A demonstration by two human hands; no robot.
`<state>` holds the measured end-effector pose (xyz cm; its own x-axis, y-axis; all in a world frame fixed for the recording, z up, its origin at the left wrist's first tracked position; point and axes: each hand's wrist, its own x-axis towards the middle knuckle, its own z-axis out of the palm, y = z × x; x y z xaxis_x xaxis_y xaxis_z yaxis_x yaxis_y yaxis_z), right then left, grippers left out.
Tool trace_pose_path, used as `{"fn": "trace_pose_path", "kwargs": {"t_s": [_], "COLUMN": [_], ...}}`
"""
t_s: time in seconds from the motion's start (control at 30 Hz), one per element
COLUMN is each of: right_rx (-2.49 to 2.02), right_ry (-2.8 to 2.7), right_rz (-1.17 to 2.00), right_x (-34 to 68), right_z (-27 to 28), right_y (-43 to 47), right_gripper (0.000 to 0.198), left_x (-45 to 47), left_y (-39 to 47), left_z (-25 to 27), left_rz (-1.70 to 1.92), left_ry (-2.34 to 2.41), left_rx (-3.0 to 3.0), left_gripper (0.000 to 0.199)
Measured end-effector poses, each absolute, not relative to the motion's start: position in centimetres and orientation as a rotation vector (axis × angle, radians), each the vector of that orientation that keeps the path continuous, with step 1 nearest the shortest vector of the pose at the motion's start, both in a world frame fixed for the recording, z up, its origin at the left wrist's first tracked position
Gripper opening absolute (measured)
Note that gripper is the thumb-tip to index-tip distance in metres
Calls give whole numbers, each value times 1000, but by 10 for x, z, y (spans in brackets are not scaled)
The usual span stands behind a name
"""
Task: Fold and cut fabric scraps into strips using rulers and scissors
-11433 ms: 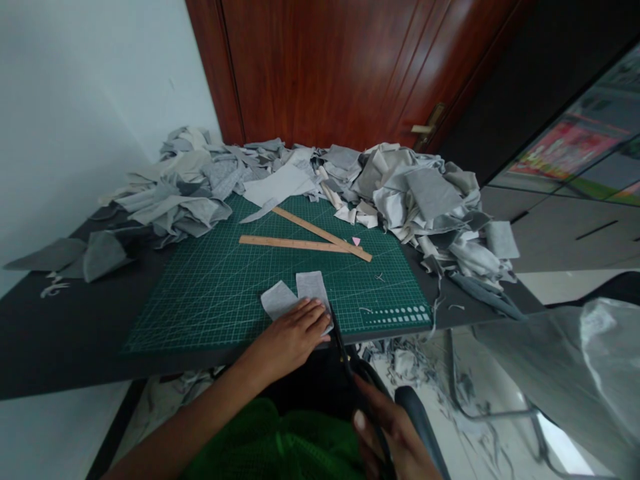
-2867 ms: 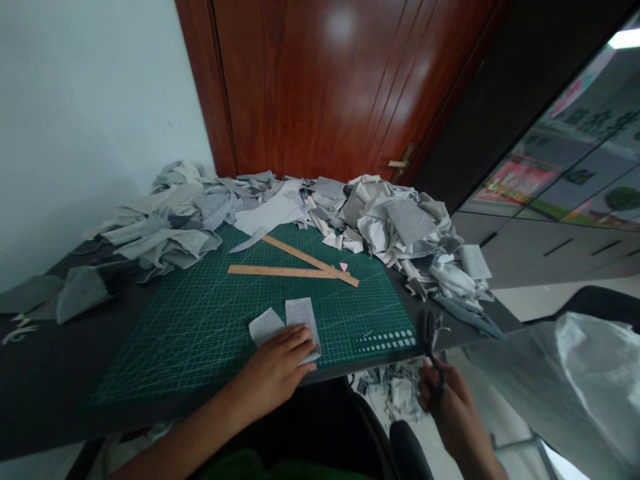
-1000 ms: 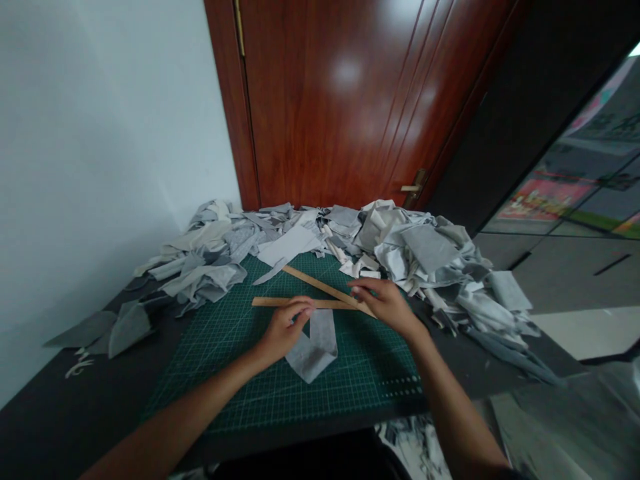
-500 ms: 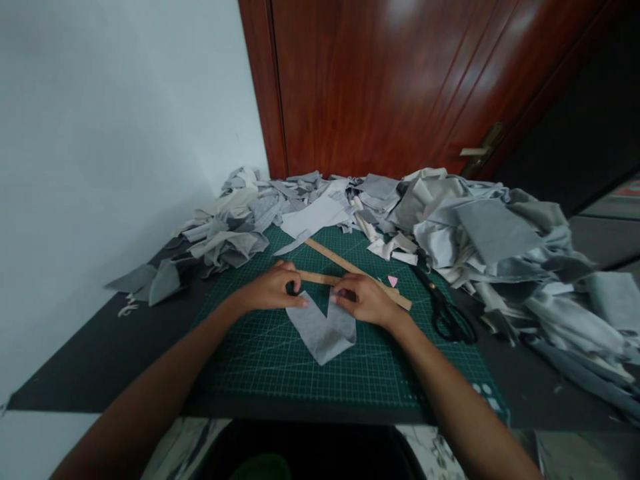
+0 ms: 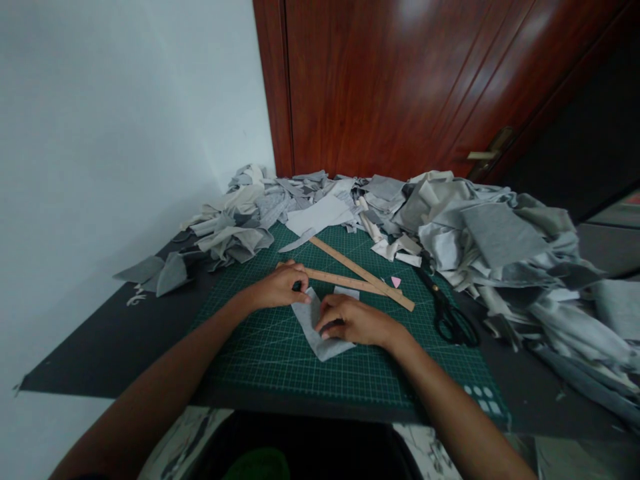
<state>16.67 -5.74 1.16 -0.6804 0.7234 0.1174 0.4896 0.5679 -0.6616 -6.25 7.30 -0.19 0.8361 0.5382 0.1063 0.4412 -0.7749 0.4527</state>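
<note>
A grey V-shaped fabric piece (image 5: 309,323) lies on the green cutting mat (image 5: 260,353), its point toward me. My left hand (image 5: 280,285) is closed at the fabric's upper left end, with the thumb on the cloth and the fingers curled. Lower down, my right hand (image 5: 353,320) has its thumb and fingers bent together on the fabric near the bend of the V. It hides much of the right arm of the piece, whose upper end shows behind the knuckles. Two wooden rulers (image 5: 345,261) cross just beyond my hands.
Black scissors (image 5: 445,313) lie to the right, near a pink triangular chalk (image 5: 396,282). A large heap of grey and cream scraps (image 5: 480,220) fills the right side and back; a smaller scrap pile (image 5: 235,233) is at left. A wooden door (image 5: 380,87) stands behind the table.
My right hand has moved from the upper right end of the fabric down toward its bend. My left hand stays at the upper left end. The view has shifted slightly.
</note>
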Motion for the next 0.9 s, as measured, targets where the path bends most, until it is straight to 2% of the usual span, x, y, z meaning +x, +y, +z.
{"fn": "trace_pose_path", "kwargs": {"t_s": [0.2, 0.47, 0.57, 0.67, 0.8, 0.9], "right_rx": [-986, -969, -985, -1026, -1026, -975], "right_ry": [-2439, -2431, -2363, -2154, -1623, -1259], "right_rz": [784, 581, 611, 664, 787, 962], "right_x": [165, 151, 153, 162, 171, 185], "right_z": [10, 0, 1, 9, 16, 3], "right_y": [-59, -69, -66, -57, -73, -130], "right_gripper": [15, 21, 18, 15, 35, 45], "left_x": [-61, -62, -61, -60, -61, -62], "left_y": [73, 69, 69, 70, 70, 65], "left_z": [-5, -4, -6, -7, -2, 6], "left_rz": [352, 386, 402, 415, 435, 451], "left_ry": [753, 787, 759, 721, 662, 630], "left_rx": [2612, 2566, 2548, 2526, 2490, 2453], "left_gripper": [26, 23, 20, 17, 20, 22]}}
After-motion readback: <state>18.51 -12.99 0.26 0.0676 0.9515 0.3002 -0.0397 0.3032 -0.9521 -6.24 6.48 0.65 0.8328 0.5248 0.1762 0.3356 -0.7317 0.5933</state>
